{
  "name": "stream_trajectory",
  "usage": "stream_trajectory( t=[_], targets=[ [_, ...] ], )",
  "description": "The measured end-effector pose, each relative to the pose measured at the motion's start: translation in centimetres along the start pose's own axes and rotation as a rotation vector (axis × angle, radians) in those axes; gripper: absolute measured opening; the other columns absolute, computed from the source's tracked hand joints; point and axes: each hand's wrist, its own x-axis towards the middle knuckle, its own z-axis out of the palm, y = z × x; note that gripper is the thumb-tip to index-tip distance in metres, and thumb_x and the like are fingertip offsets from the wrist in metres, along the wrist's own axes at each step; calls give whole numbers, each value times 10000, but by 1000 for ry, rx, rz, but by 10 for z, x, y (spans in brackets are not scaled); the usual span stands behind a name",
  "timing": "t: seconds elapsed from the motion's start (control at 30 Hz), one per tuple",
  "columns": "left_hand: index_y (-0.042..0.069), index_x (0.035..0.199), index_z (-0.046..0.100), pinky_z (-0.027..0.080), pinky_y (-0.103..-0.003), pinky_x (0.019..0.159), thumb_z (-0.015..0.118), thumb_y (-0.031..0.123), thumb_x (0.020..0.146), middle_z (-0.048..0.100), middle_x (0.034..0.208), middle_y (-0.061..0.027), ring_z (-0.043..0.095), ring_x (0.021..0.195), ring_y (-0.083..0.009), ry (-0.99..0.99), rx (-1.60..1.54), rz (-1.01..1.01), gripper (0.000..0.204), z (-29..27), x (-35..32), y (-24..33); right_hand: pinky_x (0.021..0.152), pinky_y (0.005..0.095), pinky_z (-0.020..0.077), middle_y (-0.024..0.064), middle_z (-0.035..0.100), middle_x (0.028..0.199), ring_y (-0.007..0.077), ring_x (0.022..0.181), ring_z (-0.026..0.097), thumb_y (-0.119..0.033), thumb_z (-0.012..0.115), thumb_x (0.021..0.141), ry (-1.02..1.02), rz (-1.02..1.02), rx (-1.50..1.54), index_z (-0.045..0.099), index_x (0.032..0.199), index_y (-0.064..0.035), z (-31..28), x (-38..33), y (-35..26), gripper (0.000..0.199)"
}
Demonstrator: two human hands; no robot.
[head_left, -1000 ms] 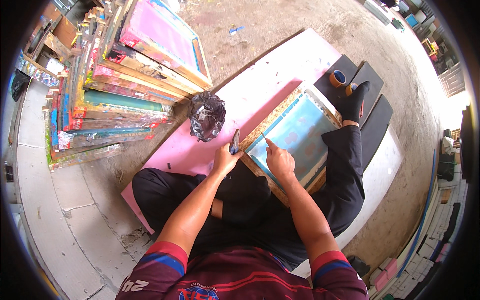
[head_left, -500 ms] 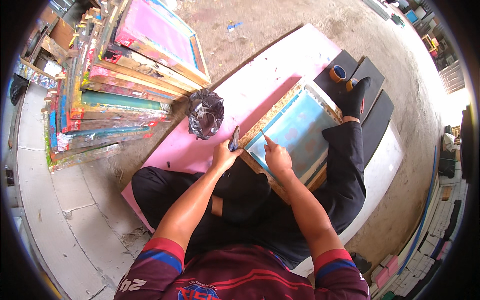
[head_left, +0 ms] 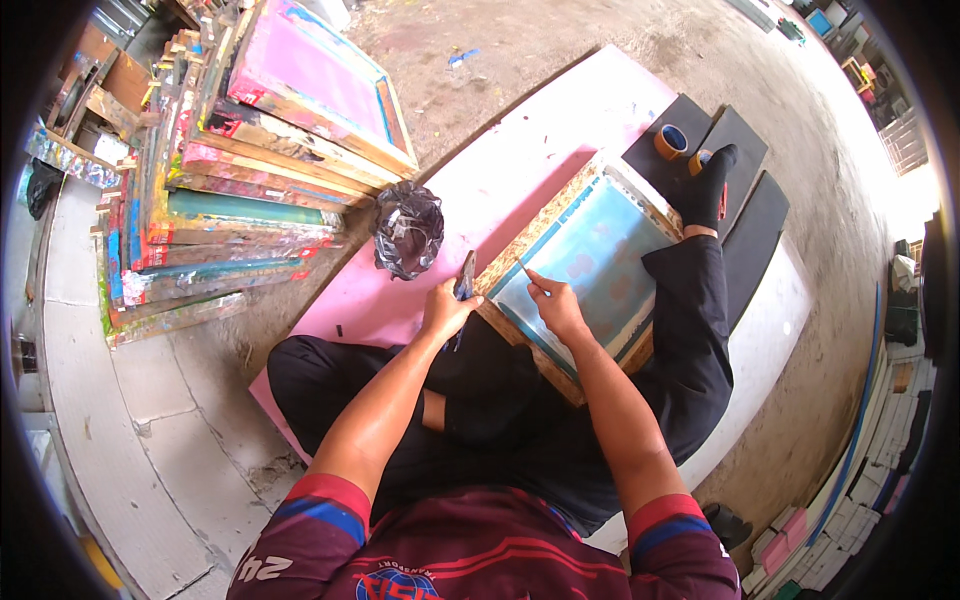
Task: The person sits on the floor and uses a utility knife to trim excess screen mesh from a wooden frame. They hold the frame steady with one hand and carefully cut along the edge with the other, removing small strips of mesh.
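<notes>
A wooden-framed printing screen (head_left: 612,232) with blue-tinted mesh lies tilted in front of me, its edges lined with blue tape. My left hand (head_left: 446,311) is closed around a grey pliers-like tool (head_left: 466,277) at the frame's left corner, with the thumb by the wood. My right hand (head_left: 557,303) is closed over the mesh, pinching a thin pointed tool (head_left: 522,266) whose tip reaches the frame's upper-left side. The fingers hide its handle, so its exact kind does not show.
Several paint-stained screen frames (head_left: 250,225) are stacked at the left. Beside them is a container lined with a black plastic bag (head_left: 408,230). Two tape rolls (head_left: 671,142) sit on black boards near my foot (head_left: 706,190). A pink board (head_left: 560,130) lies underneath.
My right hand has turned slightly and its index finger is now bent in around the thin tool. The tool's tip has shifted a little left. My left hand keeps its hold.
</notes>
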Motion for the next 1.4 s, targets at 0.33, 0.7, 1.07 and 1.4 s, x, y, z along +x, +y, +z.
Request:
stream_trajectory(
  t=[0.33,0.7,1.07,1.4],
  targets=[
    [-5,1026,729,547,-414,738,897,255,797,744,840,-148,718,780,-258,16,77,-1,385,-3,-3,5,861,504,573,323,708,1142,457,982,715,-299,582,1050,-63,146,-395,645,1446,-293,-18,-25,-66,401],
    [-31,981,701,548,-475,769,885,263,778,732,858,-253,741,843,-383,21,35,20,401,-3,-1,-5,894,424,564,173,783,1113,313,1055,744,-295,608,1072,-305,532,314,592,1499,-135,-39,-8,-63,456],
    [-7,1068,734,554,-393,769,901,245,801,763,900,-137,724,826,-217,9,72,-29,404,0,1,-13,555,328,501,58,658,772,114,558,535,-299,572,1093,-213,413,319,611,1491,-135,-23,-9,-50,432],
    [13,1240,737,559,-364,833,895,252,823,781,988,-113,733,902,-199,28,-92,-31,507,6,-6,-12,844,546,573,208,765,1034,441,946,727,-269,601,1029,-33,15,-348,654,1427,-270,-10,-42,-80,402]
  ],
)
